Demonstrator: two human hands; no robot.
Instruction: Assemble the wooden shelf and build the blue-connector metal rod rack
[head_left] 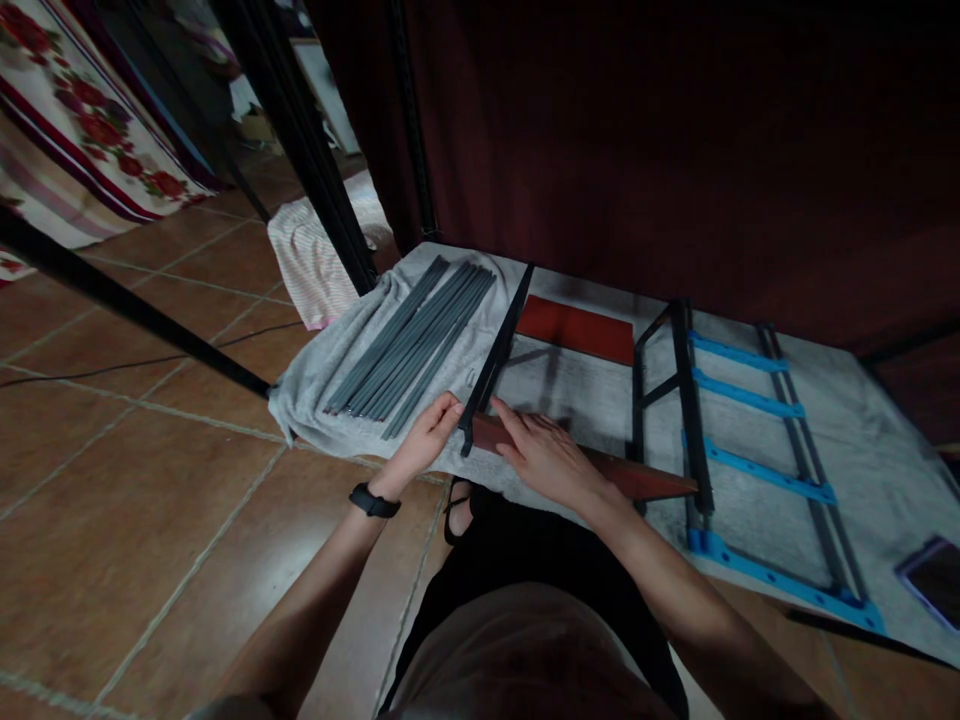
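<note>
My left hand point(429, 438), with a black wristband, is closed at the near end of a black metal side bar point(504, 335). Its fingertips meet the bar's outer face; whatever they pinch is hidden. My right hand point(551, 458) lies over a reddish-brown board point(637, 478), fingers stretched out and the index tip by the bar's inner side. That board spans from this bar to a second black metal frame point(688, 410) on the right. A matching red-brown board point(576, 328) sits between the frames at the far side.
Several grey rods point(412, 345) lie on the grey cloth point(315, 400) at left. A rack of grey tubes with blue crosspieces point(757, 390) lies at right, near a phone point(934, 578). Black posts point(300, 140) and a dark red curtain point(637, 150) border the table.
</note>
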